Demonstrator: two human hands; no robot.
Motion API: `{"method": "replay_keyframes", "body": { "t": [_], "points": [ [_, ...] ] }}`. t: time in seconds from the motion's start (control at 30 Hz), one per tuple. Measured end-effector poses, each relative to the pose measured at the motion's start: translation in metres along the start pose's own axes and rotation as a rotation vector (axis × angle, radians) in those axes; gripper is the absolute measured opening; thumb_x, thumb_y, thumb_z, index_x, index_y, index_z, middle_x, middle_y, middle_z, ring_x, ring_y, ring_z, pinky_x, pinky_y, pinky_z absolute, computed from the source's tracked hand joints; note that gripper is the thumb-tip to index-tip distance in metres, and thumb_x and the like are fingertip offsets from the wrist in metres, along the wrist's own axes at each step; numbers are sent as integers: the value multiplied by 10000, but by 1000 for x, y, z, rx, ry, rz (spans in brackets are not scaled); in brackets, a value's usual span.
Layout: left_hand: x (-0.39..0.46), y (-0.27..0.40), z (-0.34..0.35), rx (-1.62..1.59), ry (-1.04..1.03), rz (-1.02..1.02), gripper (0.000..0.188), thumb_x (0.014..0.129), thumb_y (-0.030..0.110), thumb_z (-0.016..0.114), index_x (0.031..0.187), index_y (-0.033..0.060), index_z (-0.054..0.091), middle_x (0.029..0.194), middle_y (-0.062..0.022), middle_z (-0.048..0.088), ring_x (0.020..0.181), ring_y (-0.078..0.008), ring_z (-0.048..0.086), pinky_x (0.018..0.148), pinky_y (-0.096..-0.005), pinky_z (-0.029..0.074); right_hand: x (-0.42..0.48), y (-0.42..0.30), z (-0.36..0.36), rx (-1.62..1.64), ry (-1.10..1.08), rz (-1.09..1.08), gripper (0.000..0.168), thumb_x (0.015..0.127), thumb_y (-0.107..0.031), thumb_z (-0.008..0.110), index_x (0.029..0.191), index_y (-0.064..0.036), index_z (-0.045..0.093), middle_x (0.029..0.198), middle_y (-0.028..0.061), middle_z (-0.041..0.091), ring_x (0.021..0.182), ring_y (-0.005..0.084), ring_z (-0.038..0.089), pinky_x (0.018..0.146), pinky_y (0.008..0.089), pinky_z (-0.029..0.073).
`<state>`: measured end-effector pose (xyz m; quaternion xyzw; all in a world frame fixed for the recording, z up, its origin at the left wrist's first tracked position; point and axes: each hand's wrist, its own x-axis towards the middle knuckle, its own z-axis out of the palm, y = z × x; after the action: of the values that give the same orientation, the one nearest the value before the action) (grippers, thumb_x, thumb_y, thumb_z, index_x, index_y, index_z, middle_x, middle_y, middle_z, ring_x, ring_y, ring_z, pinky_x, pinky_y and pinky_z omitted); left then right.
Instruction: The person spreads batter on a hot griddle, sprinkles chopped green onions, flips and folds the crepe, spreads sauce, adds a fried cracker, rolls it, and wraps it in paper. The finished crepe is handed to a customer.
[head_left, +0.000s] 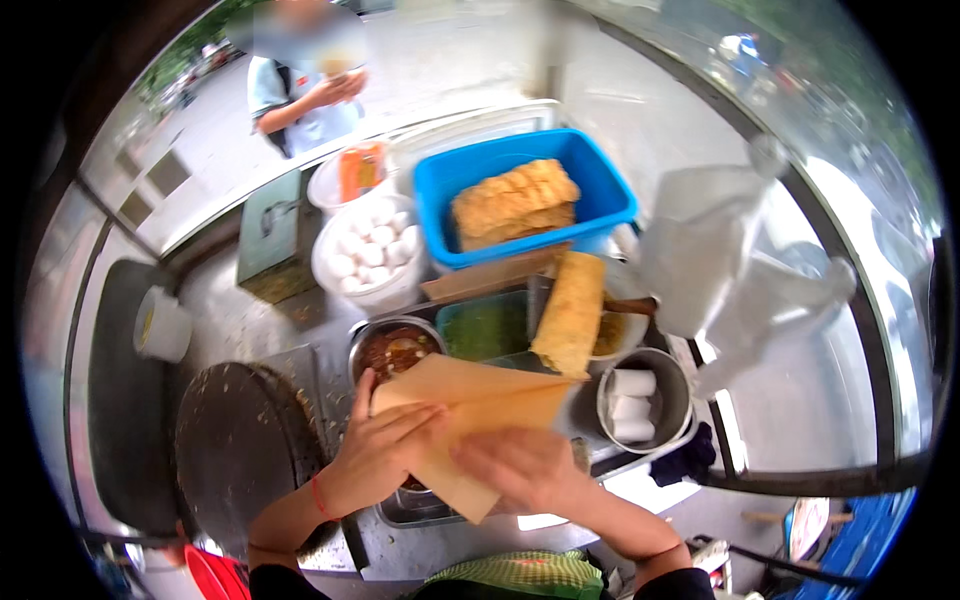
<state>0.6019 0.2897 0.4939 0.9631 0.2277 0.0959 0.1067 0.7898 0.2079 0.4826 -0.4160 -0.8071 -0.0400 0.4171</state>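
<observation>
My left hand (386, 450) grips the left side of a brown paper bag (480, 390), its thumb behind the paper and its fingers across the front. My right hand (525, 465) is blurred by motion and lies against the front of the bag; whether its fingers pinch the paper is unclear. Just beyond the bag, a rolled golden crepe (571, 311) rests across the food containers. Under the paper's left corner, a metal pot (397, 345) of red-brown sauce is partly covered. A container of chopped greens (485, 324) sits behind the bag.
A round griddle (232, 450) stands at left. Behind are a white bucket of eggs (371, 251) and a blue tub (435, 202) holding fried crisp sheets (517, 199). At right are a metal pot (675, 420) with white rolls and hanging plastic bags (697, 240). A person (307, 105) stands outside.
</observation>
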Motion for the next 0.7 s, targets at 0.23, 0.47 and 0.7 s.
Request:
{"method": "replay_keyframes", "body": {
  "t": [0.23,0.47,0.7],
  "points": [
    [67,-1,43,33,256,-13,359,687,48,490,1040,103,518,1052,-92,504,989,-269,444,925,-451,234,-40,88,-44,-66,74,361,87,635,-72,562,719,-49,560,665,100,551,617,272,536,554,343,428],
    [184,21,148,-338,412,-70,432,835,191,368,1183,-59,310,1190,-237,347,1096,-366,341,936,-400,254,-68,218,-31,-643,-318,854,511,768,-472,394,780,-10,611,812,168,572,803,307,532,821,442,336],
    [173,24,178,-663,383,-202,446,830,172,408,1191,-56,279,1193,-233,332,1115,-345,314,946,-365,231,-61,207,3,431,279,879,448,696,-342,581,888,60,537,871,175,563,834,245,541,797,355,390]
  ]
}}
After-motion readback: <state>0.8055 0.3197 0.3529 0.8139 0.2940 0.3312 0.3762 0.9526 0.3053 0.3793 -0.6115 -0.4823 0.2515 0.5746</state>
